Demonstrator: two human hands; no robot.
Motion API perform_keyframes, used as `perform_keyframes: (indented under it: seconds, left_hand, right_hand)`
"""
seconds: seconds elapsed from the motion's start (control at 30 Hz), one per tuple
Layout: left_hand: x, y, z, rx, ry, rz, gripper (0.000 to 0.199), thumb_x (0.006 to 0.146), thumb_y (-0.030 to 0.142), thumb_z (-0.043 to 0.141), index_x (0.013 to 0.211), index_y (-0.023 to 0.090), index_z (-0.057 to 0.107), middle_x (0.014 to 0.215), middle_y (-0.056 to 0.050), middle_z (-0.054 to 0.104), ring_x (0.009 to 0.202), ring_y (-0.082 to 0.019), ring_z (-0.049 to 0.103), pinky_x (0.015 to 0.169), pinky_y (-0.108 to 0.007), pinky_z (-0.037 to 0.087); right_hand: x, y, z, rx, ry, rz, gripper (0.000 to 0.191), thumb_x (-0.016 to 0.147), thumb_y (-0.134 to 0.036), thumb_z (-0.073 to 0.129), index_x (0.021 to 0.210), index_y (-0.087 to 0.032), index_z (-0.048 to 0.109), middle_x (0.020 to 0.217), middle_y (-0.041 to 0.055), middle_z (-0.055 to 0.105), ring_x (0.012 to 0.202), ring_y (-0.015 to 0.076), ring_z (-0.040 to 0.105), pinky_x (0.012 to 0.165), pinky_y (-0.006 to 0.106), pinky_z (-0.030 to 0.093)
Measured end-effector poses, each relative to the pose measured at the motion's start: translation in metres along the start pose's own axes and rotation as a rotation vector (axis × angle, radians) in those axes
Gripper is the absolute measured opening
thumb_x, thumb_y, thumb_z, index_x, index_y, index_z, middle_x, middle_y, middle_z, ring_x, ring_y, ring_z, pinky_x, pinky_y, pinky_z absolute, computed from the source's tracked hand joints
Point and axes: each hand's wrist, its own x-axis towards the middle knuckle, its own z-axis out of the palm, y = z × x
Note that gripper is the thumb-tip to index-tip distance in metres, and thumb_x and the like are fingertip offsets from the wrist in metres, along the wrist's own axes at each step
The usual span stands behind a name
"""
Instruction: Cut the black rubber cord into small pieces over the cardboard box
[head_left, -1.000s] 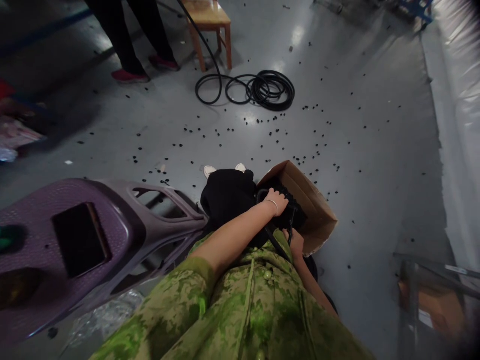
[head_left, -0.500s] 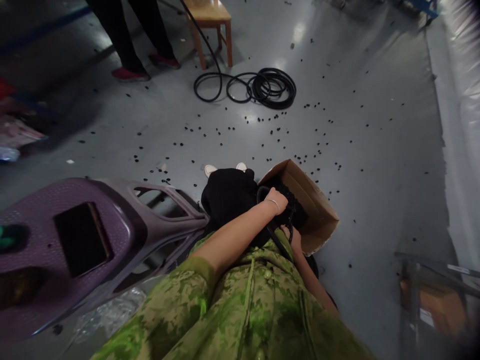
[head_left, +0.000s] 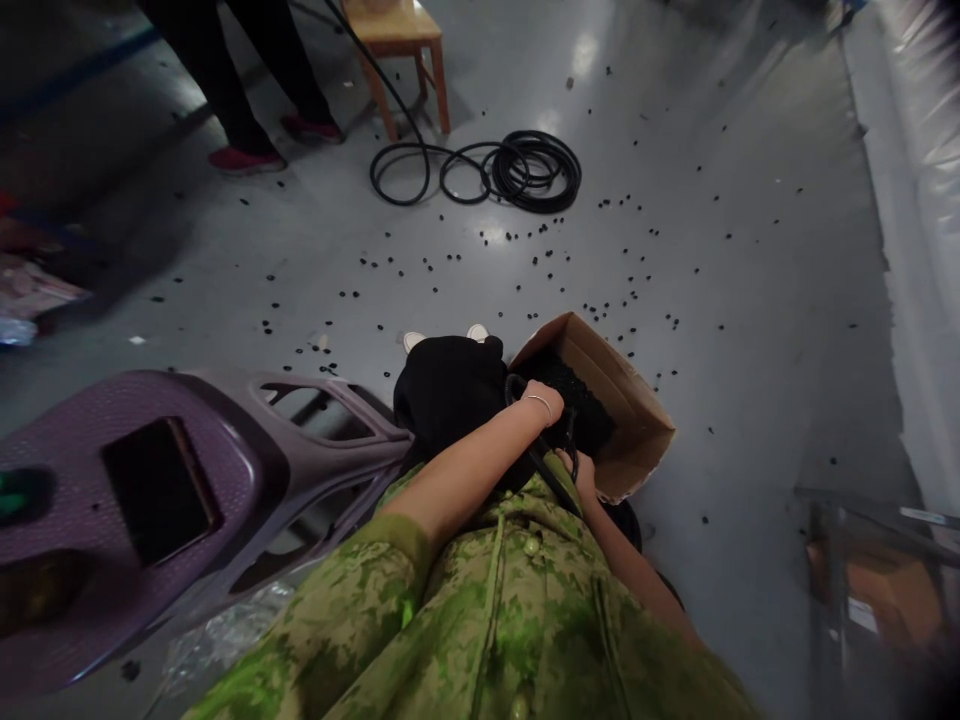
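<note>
My left hand (head_left: 546, 400) reaches across my lap, its fingers closed at a looped black hose (head_left: 516, 388), over the edge of a cardboard box. Closer to my body, my right hand (head_left: 581, 472) is curled by the same black hose; its fingertips are partly hidden. The open cardboard box (head_left: 637, 425) leans tilted beside my right leg. Inside lies a heap of small black pieces (head_left: 589, 410), too small to make out singly.
A purple plastic stool (head_left: 247, 470) at my left bears a dark phone (head_left: 159, 490). Ahead, a coiled black hose (head_left: 540, 165) lies near a wooden stool (head_left: 397, 40) and a person's legs (head_left: 247, 80). Small black rings (head_left: 536, 260) are scattered over the floor. A clear bin (head_left: 847, 570) stands right.
My left hand has drawn back slightly toward the left, uncovering more of the black pieces. My right hand stays near the box edge. The view has shifted a little.
</note>
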Motion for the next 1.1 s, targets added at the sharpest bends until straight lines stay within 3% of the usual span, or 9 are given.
perform_keyframes:
  seconds: [0.17,0.3,0.5,0.7,1.1]
  left_hand:
    - [-0.005,0.001,-0.005,-0.026,0.020,-0.009,0.028,0.083,0.014,0.055,0.106,0.016,0.071,0.113,-0.017,0.067,0.109,-0.028,0.060,0.091,-0.040,0.044]
    - [-0.010,-0.001,-0.011,-0.042,0.104,-0.043,0.030,0.086,0.014,0.048,0.107,0.016,0.070,0.117,-0.018,0.065,0.106,-0.026,0.062,0.090,-0.039,0.044]
    - [-0.010,-0.002,-0.012,-0.071,0.130,-0.056,0.028,0.087,0.015,0.049,0.106,0.015,0.069,0.117,-0.018,0.065,0.106,-0.027,0.061,0.088,-0.039,0.044]
    - [-0.008,-0.003,-0.010,-0.073,0.140,-0.042,0.027,0.087,0.015,0.049,0.104,0.015,0.070,0.113,-0.018,0.067,0.105,-0.027,0.062,0.087,-0.038,0.044]
    - [-0.007,-0.002,-0.008,-0.042,0.113,-0.003,0.031,0.087,0.016,0.047,0.107,0.017,0.071,0.112,-0.016,0.068,0.105,-0.024,0.062,0.088,-0.036,0.046]
  right_hand:
    - [-0.002,0.005,-0.001,0.000,0.028,0.041,0.058,0.060,-0.078,0.042,0.047,-0.021,0.044,0.047,0.0009,0.048,0.052,0.0156,0.048,0.050,0.027,0.038]
    - [-0.006,0.005,-0.005,0.049,-0.034,0.090,0.050,0.063,-0.067,0.047,0.057,-0.019,0.056,0.058,0.0038,0.060,0.061,0.0193,0.056,0.057,0.028,0.043]
    - [-0.011,-0.002,-0.013,0.031,-0.111,-0.004,0.038,0.068,-0.052,0.045,0.070,-0.019,0.063,0.074,0.0055,0.068,0.074,0.0219,0.062,0.071,0.030,0.047]
    - [-0.007,-0.011,-0.014,-0.076,-0.120,-0.045,0.034,0.070,-0.047,0.044,0.077,-0.020,0.064,0.075,0.0035,0.069,0.075,0.0200,0.060,0.069,0.027,0.044]
    - [-0.002,-0.016,-0.014,-0.052,-0.089,-0.031,0.033,0.067,-0.048,0.047,0.071,-0.019,0.062,0.071,0.0033,0.067,0.071,0.0198,0.059,0.067,0.028,0.044]
